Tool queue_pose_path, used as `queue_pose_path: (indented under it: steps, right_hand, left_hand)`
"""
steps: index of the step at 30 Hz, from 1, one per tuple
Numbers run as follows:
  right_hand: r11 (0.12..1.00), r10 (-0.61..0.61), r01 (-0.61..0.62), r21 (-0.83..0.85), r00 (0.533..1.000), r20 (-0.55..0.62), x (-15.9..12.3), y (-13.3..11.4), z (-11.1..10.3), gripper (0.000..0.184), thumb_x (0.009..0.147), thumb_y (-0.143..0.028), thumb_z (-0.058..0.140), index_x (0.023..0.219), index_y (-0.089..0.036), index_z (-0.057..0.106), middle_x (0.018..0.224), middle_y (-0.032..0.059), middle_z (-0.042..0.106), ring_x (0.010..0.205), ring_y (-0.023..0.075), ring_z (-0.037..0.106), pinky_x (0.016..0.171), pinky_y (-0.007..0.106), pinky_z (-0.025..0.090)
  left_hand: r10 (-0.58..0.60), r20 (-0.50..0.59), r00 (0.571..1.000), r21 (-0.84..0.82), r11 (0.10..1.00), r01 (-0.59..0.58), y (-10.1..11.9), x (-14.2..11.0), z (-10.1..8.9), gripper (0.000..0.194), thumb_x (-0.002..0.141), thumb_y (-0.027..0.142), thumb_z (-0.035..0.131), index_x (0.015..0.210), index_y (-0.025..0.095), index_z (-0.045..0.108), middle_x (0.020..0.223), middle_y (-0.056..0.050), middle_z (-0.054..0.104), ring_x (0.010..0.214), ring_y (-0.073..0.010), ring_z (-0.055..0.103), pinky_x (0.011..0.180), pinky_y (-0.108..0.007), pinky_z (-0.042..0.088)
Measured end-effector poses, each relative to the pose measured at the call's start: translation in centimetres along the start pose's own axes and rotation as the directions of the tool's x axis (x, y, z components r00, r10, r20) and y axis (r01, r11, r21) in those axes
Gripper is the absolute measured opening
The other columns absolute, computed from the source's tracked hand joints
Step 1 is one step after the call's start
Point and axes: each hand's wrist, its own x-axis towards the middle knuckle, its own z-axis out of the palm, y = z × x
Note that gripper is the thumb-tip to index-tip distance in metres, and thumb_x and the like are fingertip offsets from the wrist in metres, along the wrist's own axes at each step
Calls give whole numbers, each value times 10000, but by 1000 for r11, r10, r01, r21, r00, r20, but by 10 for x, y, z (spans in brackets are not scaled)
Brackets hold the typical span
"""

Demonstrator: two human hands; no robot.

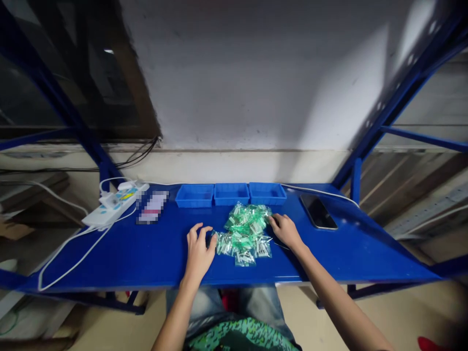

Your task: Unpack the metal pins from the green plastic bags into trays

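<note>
A heap of small clear plastic packets holding green and white pieces point(246, 228) lies near the middle of a smooth, glossy blue worktop point(161, 261), spreading toward its front edge. The left hand point(199, 251) is beside the heap's left edge, palm down, its fingers spread and loosely bent, with the thumb apart from them and close to the nearest packet; it is relaxed, with no grip to be seen. The right hand point(287, 231) is at the heap's right side, fingers bent inward and fingertips at the edge of a packet; whether they pinch it cannot be told. Just behind the heap, three shallow rectangular blue plastic bins point(232, 200) stand in a row. A black flat smartphone point(318, 212) lies right of the right hand, and a long white plastic power strip point(117, 203) lies at the far left.
</note>
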Motion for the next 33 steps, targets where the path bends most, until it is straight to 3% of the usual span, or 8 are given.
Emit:
queue_pose_path:
  steps: [8,20,23,25,28,30,31,33]
  right_hand:
    - [979,-153,159,124,987,-56,-44,14,-15,280,887,-287,445,1108,-209,597,1020,88,610,912,220,551,758,342,408]
    - [968,-154,168,185,984,-85,-49,15,-9,316,914,-220,364,1165,-194,555,852,85,553,759,206,523,697,348,449]
    - [954,-45,78,291,992,-116,-54,21,-13,325,907,-271,379,1176,-181,538,851,82,556,786,209,545,717,345,465]
    - [926,153,-82,369,974,-167,-59,23,-17,323,883,-334,417,1121,-171,563,845,80,577,780,214,568,710,346,469]
    - [731,583,-385,563,781,-223,-67,14,-27,359,844,-425,460,1056,-159,574,826,82,618,711,212,600,621,320,474]
    - [588,728,-448,674,656,-199,-69,-5,-35,381,831,-456,471,1034,-147,565,736,59,603,646,195,592,560,288,464]
    - [571,736,-439,694,648,-195,-68,-18,-39,382,825,-467,478,1016,-147,564,703,46,591,614,181,577,537,273,455]
    - [591,676,-384,709,715,-176,-61,-47,-48,378,816,-489,490,965,-151,571,675,37,587,577,165,560,501,254,439]
  left_hand:
    - [9,-39,999,-144,989,-15,4,5,-7,191,873,306,471,950,191,603,1123,-117,462,1120,-280,463,928,-472,415]
    - [-160,-62,985,-189,971,146,0,5,-10,170,867,318,492,913,208,614,1104,-103,486,1075,-266,494,886,-442,437]
    - [-138,-63,988,-167,978,126,-1,3,-11,144,865,290,500,908,216,616,1099,-95,506,1064,-261,490,884,-442,430]
    - [-119,-62,991,-161,981,107,-1,1,-11,128,864,266,503,911,221,613,1092,-88,522,1060,-259,488,886,-444,423]
    - [-86,-38,996,-203,976,76,8,3,-12,112,869,227,496,917,220,597,1061,-82,546,1060,-247,493,883,-426,428]
    - [-51,6,999,-279,959,51,21,10,-14,118,880,203,475,937,217,578,1021,-80,563,1046,-229,508,871,-396,442]
    - [-26,38,999,-328,944,37,30,16,-16,126,886,195,461,952,215,567,999,-77,571,1027,-217,522,859,-377,453]
    - [58,119,991,-430,903,-1,51,30,-22,155,895,192,446,1020,212,536,980,-76,586,976,-195,555,827,-342,476]
